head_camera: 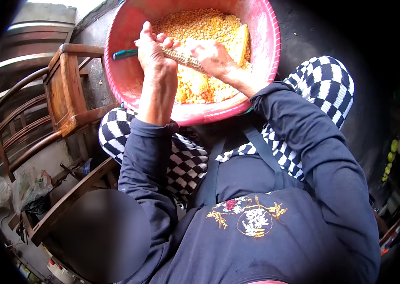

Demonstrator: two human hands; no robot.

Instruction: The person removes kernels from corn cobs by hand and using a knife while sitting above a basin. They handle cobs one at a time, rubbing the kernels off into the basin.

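My left hand [155,53] is closed around one end of a mostly stripped corn cob [182,58], which slants over a red plastic basin [189,115]. A green handle [124,54] sticks out to the left of that same hand; whatever it belongs to is hidden by the palm. At the cob's other end, my right hand [214,58] has its fingers bent against the cob, and bright light washes out their detail. Loose yellow corn kernels [200,26] cover the basin's floor. Ears of corn [239,42] with kernels on them lie at the right inside the basin.
A wooden chair [74,85] stands close to the basin's left side. Below it are a wooden beam [72,200] and plastic bags [31,188]. My knees in checkered trousers [322,88] flank the basin. Dark floor [303,32] extends at the upper right.
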